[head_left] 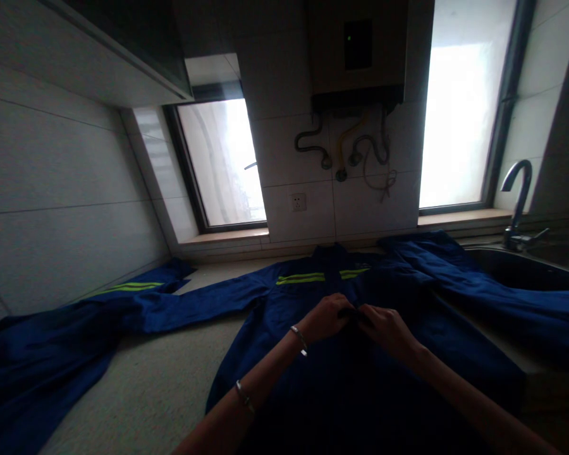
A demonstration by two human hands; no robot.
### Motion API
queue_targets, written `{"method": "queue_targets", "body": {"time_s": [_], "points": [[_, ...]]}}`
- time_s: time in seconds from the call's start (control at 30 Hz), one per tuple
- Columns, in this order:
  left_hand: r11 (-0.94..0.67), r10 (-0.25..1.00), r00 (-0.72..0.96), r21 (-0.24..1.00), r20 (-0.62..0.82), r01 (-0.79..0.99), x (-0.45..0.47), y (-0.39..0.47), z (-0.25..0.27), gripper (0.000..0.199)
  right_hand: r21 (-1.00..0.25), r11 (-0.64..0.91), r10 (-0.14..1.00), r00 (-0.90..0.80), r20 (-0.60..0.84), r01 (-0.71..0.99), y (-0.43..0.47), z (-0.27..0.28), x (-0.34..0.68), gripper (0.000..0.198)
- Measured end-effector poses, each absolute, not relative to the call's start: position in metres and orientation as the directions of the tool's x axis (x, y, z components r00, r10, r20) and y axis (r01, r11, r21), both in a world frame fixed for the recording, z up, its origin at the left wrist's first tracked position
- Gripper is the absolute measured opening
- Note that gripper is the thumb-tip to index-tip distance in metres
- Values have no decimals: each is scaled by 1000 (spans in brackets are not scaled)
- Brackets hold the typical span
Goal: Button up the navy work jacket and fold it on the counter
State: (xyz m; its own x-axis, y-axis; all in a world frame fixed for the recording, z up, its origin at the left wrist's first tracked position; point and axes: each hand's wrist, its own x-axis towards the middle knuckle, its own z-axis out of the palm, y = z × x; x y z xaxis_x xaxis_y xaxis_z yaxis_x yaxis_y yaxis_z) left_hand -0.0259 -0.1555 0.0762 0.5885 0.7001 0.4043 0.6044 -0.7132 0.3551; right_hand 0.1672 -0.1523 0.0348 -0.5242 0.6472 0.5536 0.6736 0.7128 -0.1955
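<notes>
A dark blue work jacket [260, 354] with yellow-green stripes [301, 279] across its chest lies spread on the countertop, collar towards the wall. Over the middle of its front, my left hand [329, 316] is closed in a pinch on the jacket's dark front edge. My right hand [389, 325] pinches the same edge from the other side, its fingertips almost meeting those of the left. Shadow hides any button or fastener between the fingers. Two bracelets [244, 397] circle my left forearm and wrist.
More blue clothing [52, 341] with similar stripes is heaped at the left. Blue fabric [516, 309] on the right reaches over the edge of the sink [493, 262], near a curved tap [519, 196]. A water heater [358, 50] with pipes hangs on the tiled wall.
</notes>
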Motion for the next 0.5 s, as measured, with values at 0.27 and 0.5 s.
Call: {"method": "queue_targets", "body": {"time_s": [0.27, 0.5], "points": [[-723, 689, 606, 308, 399, 619, -24, -160, 77, 26, -198, 703, 658, -518, 547, 683, -154, 33, 164, 16], [-682, 729, 503, 435, 464, 587, -30, -152, 75, 23, -275, 718, 672, -532, 516, 640, -159, 58, 174, 40]]}}
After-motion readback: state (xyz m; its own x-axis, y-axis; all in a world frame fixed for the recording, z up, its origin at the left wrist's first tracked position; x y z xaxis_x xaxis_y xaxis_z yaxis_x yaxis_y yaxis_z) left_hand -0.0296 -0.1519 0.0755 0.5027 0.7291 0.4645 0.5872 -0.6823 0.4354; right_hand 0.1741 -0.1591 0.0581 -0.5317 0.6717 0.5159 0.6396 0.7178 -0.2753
